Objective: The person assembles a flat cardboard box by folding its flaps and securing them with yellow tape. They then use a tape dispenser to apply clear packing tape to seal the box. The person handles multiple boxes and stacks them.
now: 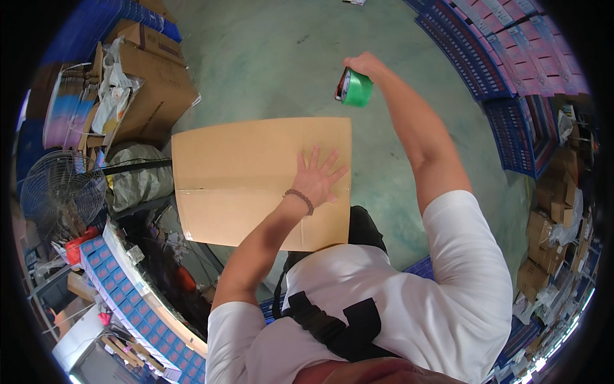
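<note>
A brown cardboard box lies in front of me with its closed flaps facing up and a seam running across its middle. My left hand rests flat on the box near its right edge, fingers spread; a bead bracelet sits on that wrist. My right hand is raised beyond the box's far right corner and grips a tape dispenser holding a green tape roll. The dispenser is in the air, just clear of the box's far edge.
Open cardboard boxes with plastic bags stand at the left, beside a floor fan. Blue and pink stacked packs line the right. A shelf of blue packs runs along the lower left. Green concrete floor lies beyond.
</note>
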A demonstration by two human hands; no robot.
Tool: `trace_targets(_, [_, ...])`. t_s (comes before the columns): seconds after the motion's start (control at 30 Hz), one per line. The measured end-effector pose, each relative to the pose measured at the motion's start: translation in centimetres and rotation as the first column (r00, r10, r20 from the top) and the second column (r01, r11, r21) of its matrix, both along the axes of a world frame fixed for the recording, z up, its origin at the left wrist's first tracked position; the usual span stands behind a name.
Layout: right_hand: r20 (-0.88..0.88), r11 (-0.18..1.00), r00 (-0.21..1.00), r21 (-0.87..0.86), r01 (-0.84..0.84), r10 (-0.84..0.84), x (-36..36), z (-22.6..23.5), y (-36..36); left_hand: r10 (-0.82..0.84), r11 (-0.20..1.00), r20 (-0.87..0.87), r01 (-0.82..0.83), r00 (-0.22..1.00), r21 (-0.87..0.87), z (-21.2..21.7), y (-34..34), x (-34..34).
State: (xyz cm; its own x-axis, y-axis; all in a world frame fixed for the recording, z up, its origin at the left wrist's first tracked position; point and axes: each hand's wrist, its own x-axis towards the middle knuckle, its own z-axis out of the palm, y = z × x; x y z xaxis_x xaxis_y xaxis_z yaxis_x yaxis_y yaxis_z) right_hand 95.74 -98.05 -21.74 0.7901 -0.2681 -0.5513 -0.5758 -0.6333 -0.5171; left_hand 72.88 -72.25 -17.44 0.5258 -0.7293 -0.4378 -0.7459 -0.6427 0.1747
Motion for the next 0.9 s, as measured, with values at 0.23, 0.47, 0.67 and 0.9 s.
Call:
trace_targets(0.23, [-0.279,0.946,0.904,0.094,-0.309,0.323,0.2,4.2,1.7,0.026,1.000,-0.068,-0.026,0.997,0.006,0.4,0.0,0.5])
trace_targets(0.47, [-0.009,0.976,0.978,-0.065,-0.207,0.207,-6.5,10.2,2.4,0.088,0.996,-0.083,-0.089,0.993,-0.003,0.9,0.4,0.4])
trace_targets(0.67, [0.398,0.958,0.903,-0.284,-0.049,0.164,-20.6,10.3,7.5,0.113,0.991,0.009,-0.112,0.994,-0.067,-0.4,0.6,-0.1])
trace_targets(0.9, [0.498,0.969,0.866,-0.228,0.096,0.032,-41.8,10.1,14.7,0.119,0.992,0.024,-0.118,0.993,-0.042,0.3,0.1,-0.5])
